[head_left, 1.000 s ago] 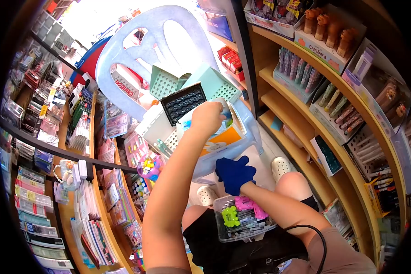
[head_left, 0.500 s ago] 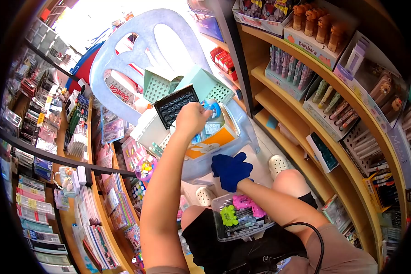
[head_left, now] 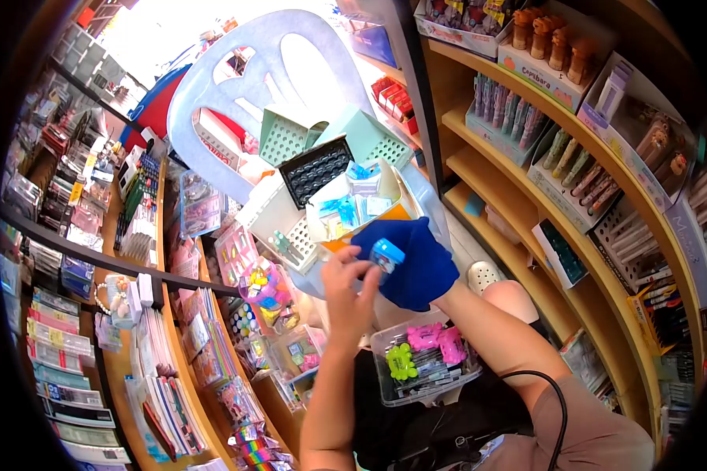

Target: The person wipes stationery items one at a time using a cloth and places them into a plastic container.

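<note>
My bare left hand [head_left: 352, 292] has its fingertips at the left edge of a small blue-topped item [head_left: 386, 255]. Behind that item is the dark blue glove on my right hand [head_left: 418, 265], broad and close against it; how the gloved fingers lie is unclear. Just beyond the hands, a white and orange box [head_left: 397, 210] holds several blue and white packets [head_left: 367, 206]. Beside it, a black molded tray [head_left: 316, 171] leans up, next to a white perforated box [head_left: 300, 239]. Two mint green perforated boxes [head_left: 287, 140] stand behind, on the pale blue plastic chair [head_left: 184, 118].
A clear tub [head_left: 381, 386] of pens with green and pink pieces is at my lap. Curved wooden shelves [head_left: 491, 177] with boxed pens rise on the right. Notebooks [head_left: 165, 404] and packaged goods fill the racks on the left. A pale clog [head_left: 483, 275] shows on the floor.
My left hand has drawn back from the orange box toward me, bringing out the small blue item. My gloved right hand has risen to meet it in front of the box.
</note>
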Action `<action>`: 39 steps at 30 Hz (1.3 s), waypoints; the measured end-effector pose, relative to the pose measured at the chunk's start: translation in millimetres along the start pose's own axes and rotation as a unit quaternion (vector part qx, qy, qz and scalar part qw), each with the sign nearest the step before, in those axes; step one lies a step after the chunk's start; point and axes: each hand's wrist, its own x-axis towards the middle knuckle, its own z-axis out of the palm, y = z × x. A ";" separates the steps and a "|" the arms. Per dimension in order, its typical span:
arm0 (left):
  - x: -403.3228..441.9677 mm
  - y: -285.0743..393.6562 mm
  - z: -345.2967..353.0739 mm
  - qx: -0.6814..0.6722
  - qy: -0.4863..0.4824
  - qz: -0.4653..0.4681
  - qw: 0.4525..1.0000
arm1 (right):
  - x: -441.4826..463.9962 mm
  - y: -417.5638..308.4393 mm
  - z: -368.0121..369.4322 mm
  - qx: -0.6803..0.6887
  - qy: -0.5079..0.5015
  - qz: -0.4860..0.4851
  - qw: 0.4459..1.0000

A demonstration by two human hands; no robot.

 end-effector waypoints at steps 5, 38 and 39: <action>-44.3 -12.3 33.7 -0.001 0.060 -0.090 0.994 | -18.8 52.4 6.0 -0.048 -0.099 0.062 0.992; -42.0 10.4 53.1 0.006 0.028 0.038 0.999 | -26.6 35.3 -2.6 0.530 0.083 0.391 0.748; -40.3 11.1 52.1 0.009 0.028 0.043 0.999 | -28.6 43.8 -4.7 0.569 0.050 0.377 0.729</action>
